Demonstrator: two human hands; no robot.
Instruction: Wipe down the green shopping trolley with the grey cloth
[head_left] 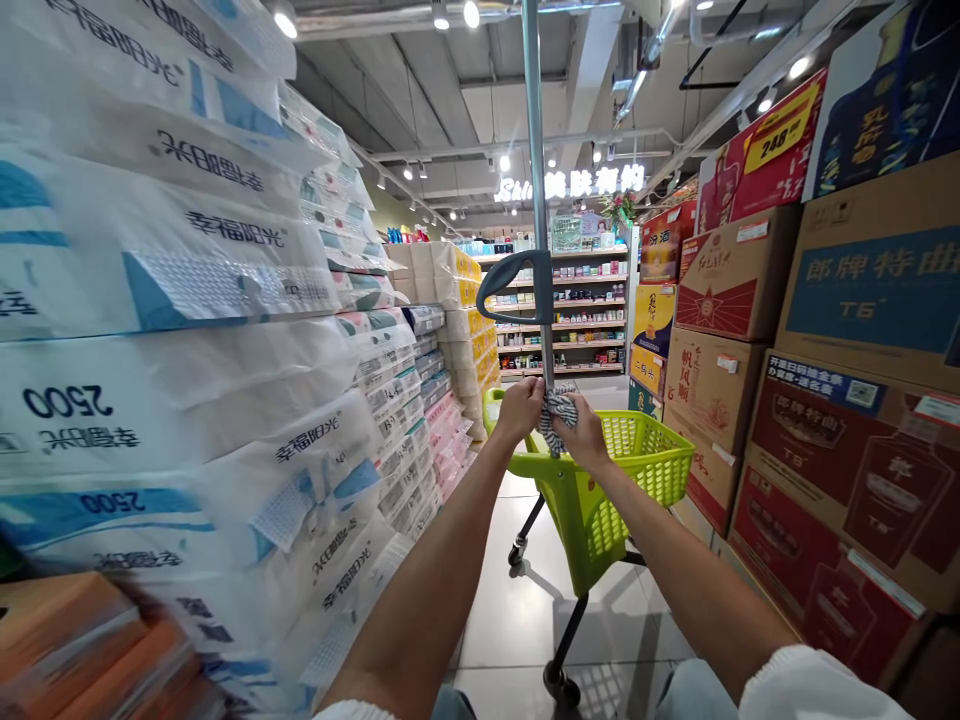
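Both my arms reach forward to a bundle of black-and-white striped cloth point(558, 410) at the near side of a lime-green shopping cart basket point(600, 520). My left hand point(520, 408) is closed on the cloth's left side, its fingers pinched near the pole. On the other side my right hand point(586, 436) grips the cloth with curled fingers. A tall grey metal pole point(534, 130) rises just behind the cloth and carries a dark grey loop handle point(517, 290). Whether the cloth is wrapped round the pole cannot be made out. My hands partly hide the basket's rim.
Stacked white tissue packs point(247, 230) line the left side, with orange packages point(82, 650) low in the corner. Liquor cartons point(832, 420) are piled on the right. The cart's caster wheel point(561, 685) rests on the tiled floor point(495, 630). Shelves point(585, 300) stand beyond.
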